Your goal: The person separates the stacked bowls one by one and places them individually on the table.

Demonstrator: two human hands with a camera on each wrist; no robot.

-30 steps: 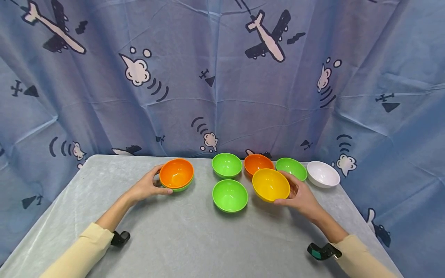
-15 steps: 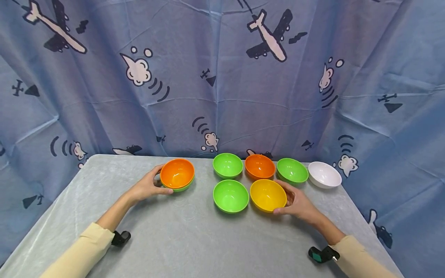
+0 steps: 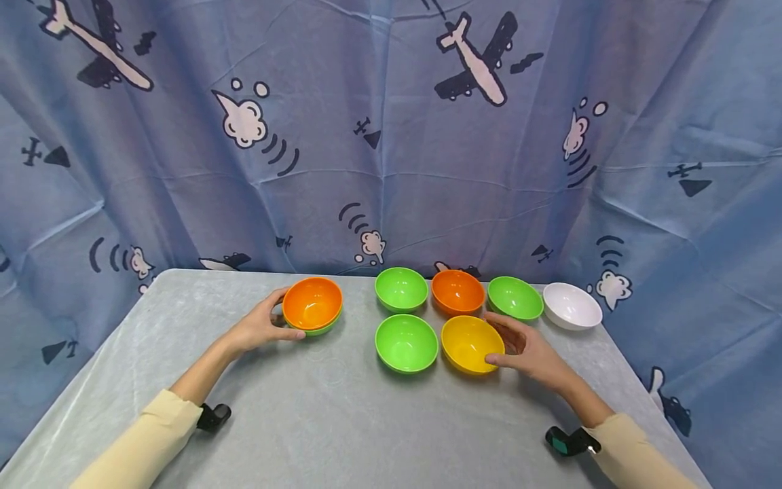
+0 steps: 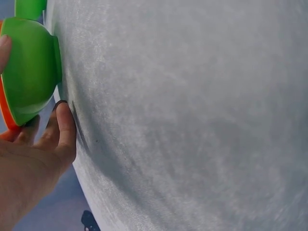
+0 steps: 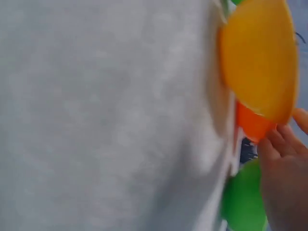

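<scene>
At the left of the table, an orange bowl (image 3: 312, 303) sits nested in a green bowl (image 4: 31, 72). My left hand (image 3: 263, 327) holds this pair from its left side, thumb at the front and fingers behind. A yellow bowl (image 3: 469, 345) stands upright on the table, right of another green bowl (image 3: 406, 343). Beside the yellow bowl's right edge is my right hand (image 3: 530, 350), thumb and fingers spread apart. Its thumb tip overlaps the rim in the head view. In the right wrist view its fingers (image 5: 284, 142) are right at the rim of the bowl.
Along the table's back edge stand a green bowl (image 3: 401, 289), an orange bowl (image 3: 457, 292), a further green bowl (image 3: 515, 298) and a white bowl (image 3: 571, 305). Behind them hangs a blue curtain (image 3: 318, 136) with airplane prints. The grey table (image 3: 366, 428) extends toward the front.
The right hand has lowered the yellow bowl to the table beside the front green bowl, then loosened and shifted slightly right. The left hand has stayed at the nested bowls.
</scene>
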